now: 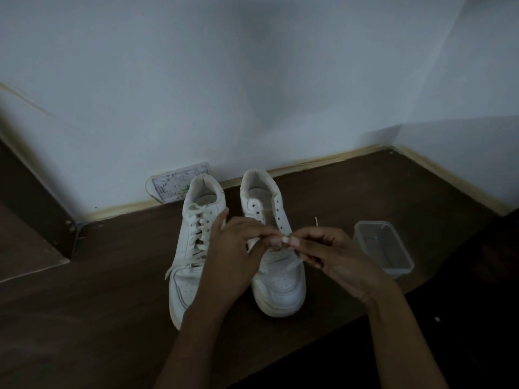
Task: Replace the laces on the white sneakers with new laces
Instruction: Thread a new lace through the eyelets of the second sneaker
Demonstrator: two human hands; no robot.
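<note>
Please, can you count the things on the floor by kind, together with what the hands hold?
White sneakers: 2, the laced sneaker and the unlaced sneaker
Loose lace: 1, the lace pinched by left hand and right hand
Clear plastic container: 1
Printed card against the wall: 1
Total: 5

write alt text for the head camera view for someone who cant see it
Two hands, left hand and right hand, pinch a white lace between them above an unlaced white sneaker on a dark floor. A laced sneaker stands to its left, a clear plastic container to its right.
</note>
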